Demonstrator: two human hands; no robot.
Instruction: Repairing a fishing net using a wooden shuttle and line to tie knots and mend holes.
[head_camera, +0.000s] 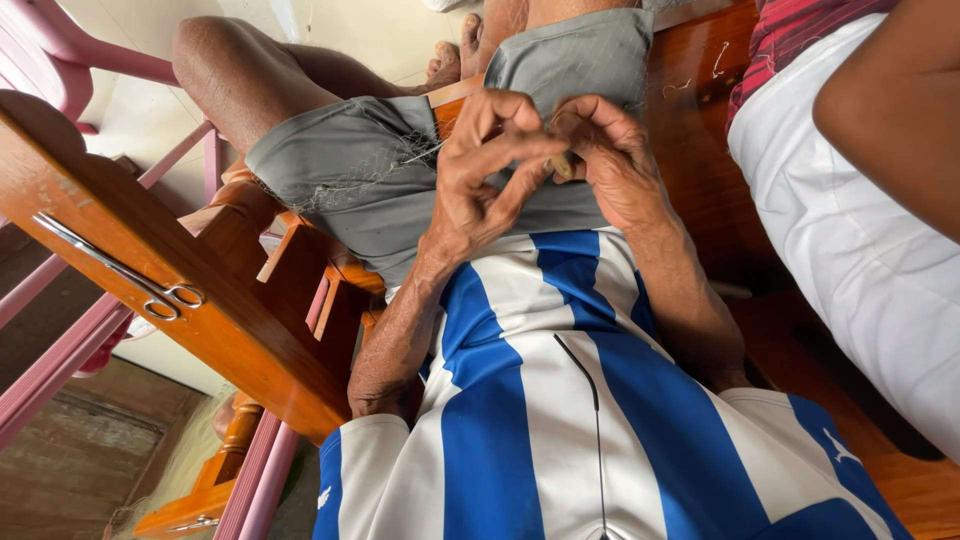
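I am looking down over a blue and white striped shirt (560, 400) at two bare hands working close together just above the centre of the view, over a lap in grey shorts (380, 180). The left hand (480, 180) is curling its fingers inward, with thumb and forefinger pinching a thin pale thread (420, 152) that is running out toward nine o'clock into a fine, nearly see-through net (330, 185) lying across the shorts. The right hand (605, 150), touching the left at about three o'clock from it, is closing its fingertips on a small tan object (562, 165) held between the two hands; I cannot tell what this object is, since the fingers are hiding most of it. Both hands are nearly closed, neither one spread. At nine o'clock, well apart from the hands, a pair of metal scissors (120, 270) is lying on the flat wooden armrest (200, 330) of the seat. Pink chair rails (60, 360) are showing beyond it at the left edge. At three o'clock another person's white garment (860, 250) and bare arm (900, 110) are filling the right side.
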